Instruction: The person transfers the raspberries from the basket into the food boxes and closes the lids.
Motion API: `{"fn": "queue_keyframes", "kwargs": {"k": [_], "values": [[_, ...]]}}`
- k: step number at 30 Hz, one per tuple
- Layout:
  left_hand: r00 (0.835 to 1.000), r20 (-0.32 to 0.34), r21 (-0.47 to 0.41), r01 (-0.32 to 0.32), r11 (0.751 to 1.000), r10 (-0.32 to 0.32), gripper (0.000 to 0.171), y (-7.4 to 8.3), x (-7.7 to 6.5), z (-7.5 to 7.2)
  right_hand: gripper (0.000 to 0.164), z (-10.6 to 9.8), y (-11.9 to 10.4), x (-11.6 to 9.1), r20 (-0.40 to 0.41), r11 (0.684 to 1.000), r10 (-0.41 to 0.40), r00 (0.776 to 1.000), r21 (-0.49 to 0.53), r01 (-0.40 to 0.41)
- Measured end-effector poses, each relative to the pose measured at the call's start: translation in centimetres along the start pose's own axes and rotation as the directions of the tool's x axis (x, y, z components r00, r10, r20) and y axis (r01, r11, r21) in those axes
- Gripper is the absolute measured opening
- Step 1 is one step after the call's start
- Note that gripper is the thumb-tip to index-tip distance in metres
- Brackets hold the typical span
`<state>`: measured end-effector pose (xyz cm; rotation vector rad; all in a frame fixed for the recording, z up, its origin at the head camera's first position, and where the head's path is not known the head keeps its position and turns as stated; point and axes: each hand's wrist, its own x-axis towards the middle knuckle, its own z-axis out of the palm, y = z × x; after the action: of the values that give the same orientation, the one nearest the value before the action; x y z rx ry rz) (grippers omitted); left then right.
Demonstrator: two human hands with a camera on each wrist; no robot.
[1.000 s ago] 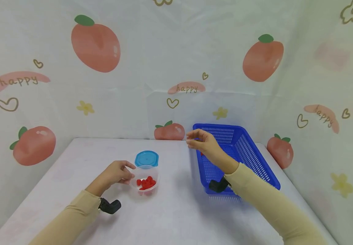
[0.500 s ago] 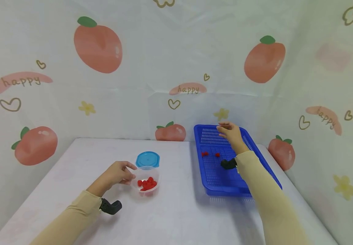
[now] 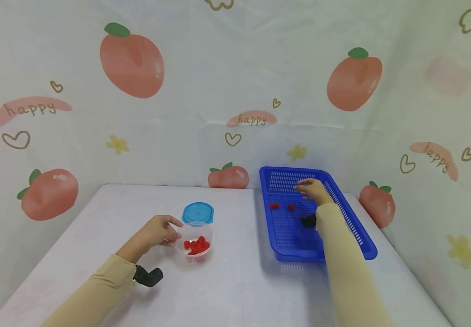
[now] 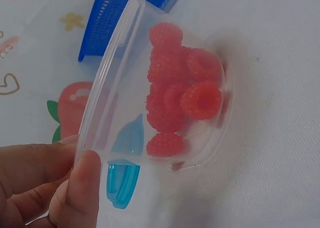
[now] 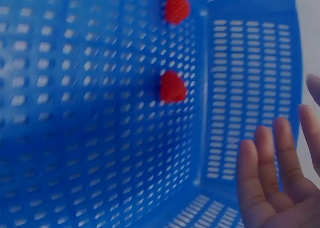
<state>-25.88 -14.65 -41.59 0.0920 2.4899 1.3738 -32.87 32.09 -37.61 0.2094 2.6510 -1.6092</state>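
My left hand [image 3: 157, 231] pinches the near-left rim of a clear plastic tub [image 4: 125, 93] standing on the table. Several raspberries [image 4: 201, 100] lie on the tub's bottom. Over the far part of a blue perforated basket [image 3: 278, 252] is my right hand [image 3: 315, 190], its fingers [image 5: 285, 143] spread and relaxed, with nothing seen between them. Thumb and index finger are partly cut off in the right wrist view. On the basket floor lie a lone raspberry [image 5: 173, 87] and, at the left side, a pair of raspberries [image 3: 274, 205].
A blue lid [image 3: 197, 212] lies on the table just behind the tub. White cloth [image 3: 235, 281] covers the table, and a fruit-printed sheet [image 3: 235, 68] hangs behind and at the sides. The basket's raised walls surround its floor.
From the basket's left edge, my right hand has moved rightward across it, then dipped lower. Raspberries it hid in the basket now show. My left hand keeps its grip on the tub.
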Motion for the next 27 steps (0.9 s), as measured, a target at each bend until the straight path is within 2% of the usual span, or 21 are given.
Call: {"fn": "queue_keyframes", "kwargs": {"k": [7, 11, 17, 21, 24, 27], "values": [[1.000, -0.006, 0.014, 0.008, 1.000, -0.008, 0.039, -0.1, -0.1, -0.1, 0.044, 0.7, 1.4, -0.4, 0.098, 0.994, 0.062, 0.993, -0.095, -0.053], [1.000, -0.005, 0.018, 0.008, 1.000, -0.008, 0.039, 0.1, 0.0, -0.1, 0.043, 1.0, 1.7, -0.7, 0.154, 0.978, 0.107, 0.982, -0.195, -0.076], [1.000, 0.010, 0.023, -0.011, 1.000, 0.011, 0.040, 0.2, 0.1, -0.1, 0.049, 1.4, 1.5, -0.4, 0.177, 0.957, 0.172, 0.969, -0.263, -0.122], [1.000, 0.000, 0.020, 0.001, 1.000, -0.001, 0.040, 0.1, 0.2, -0.1, 0.050, 1.9, 1.5, 0.1, 0.198, 0.946, 0.179, 0.964, -0.304, -0.114], [1.000, -0.002, 0.018, 0.008, 1.000, -0.008, 0.040, 0.0, 0.3, -0.1, 0.047, 2.2, 1.7, 0.4, 0.207, 0.940, 0.171, 0.963, -0.328, -0.097], [1.000, 0.000, 0.014, 0.010, 1.000, -0.010, 0.041, 0.0, 0.2, 0.0, 0.037, 2.3, 2.0, 0.5, 0.205, 0.937, 0.171, 0.964, -0.337, -0.094]]}}
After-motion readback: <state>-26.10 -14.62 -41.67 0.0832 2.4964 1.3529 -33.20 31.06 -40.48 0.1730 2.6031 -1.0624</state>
